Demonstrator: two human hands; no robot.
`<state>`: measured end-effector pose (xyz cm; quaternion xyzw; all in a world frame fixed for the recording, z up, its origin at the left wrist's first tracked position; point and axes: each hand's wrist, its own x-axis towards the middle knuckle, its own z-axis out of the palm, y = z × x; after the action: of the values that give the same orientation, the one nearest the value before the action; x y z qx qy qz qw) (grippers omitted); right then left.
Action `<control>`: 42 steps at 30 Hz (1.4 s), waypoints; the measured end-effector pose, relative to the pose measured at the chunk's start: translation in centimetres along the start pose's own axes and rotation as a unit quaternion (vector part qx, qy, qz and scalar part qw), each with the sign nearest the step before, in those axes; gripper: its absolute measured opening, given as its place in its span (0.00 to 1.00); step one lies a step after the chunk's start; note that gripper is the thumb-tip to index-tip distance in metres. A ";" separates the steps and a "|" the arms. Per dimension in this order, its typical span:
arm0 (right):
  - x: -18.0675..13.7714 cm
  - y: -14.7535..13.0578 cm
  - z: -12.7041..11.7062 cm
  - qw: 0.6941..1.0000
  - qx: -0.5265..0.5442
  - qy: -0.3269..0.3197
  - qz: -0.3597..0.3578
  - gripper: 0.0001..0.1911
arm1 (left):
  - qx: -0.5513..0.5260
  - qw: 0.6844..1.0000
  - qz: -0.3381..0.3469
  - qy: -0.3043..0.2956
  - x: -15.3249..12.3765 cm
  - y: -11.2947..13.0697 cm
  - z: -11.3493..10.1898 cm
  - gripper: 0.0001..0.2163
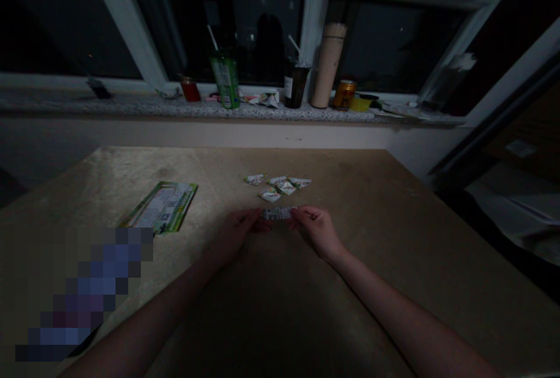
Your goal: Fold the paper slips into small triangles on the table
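Note:
My left hand (238,232) and my right hand (317,227) meet over the middle of the brown table (371,238). Between their fingertips they pinch a small strip of printed paper (277,213), one hand at each end. Just beyond the strip lie several small folded paper pieces (280,186) in a loose cluster. A green and white printed leaflet (163,207) lies flat to the left of my left hand.
A stone windowsill (131,105) runs behind the table with a green bottle (226,79), a red can (191,89), a dark cup with a straw (296,83), a tall tan tube (329,64) and an orange can (344,94). A blurred-out object (83,296) lies at the table's near left.

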<state>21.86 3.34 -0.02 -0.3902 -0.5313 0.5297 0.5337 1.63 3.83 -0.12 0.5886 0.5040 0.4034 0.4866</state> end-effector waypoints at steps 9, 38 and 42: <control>0.1 -0.1 0.1 0.999 -0.031 0.014 -0.009 0.16 | -0.002 1.000 0.002 0.017 -0.3 0.6 0.2 0.19; -0.4 0.9 0.8 0.999 -0.014 -0.026 0.035 0.20 | -0.018 0.999 -0.009 -0.027 -0.5 0.5 0.2 0.23; -0.3 0.9 0.9 0.996 0.056 -0.030 0.068 0.16 | -0.057 0.998 -0.012 -0.041 -0.2 0.2 0.1 0.23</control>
<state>20.88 3.07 -0.85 -0.3791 -0.4890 0.6052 0.5009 1.74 3.61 0.05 0.5701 0.4669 0.4015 0.5438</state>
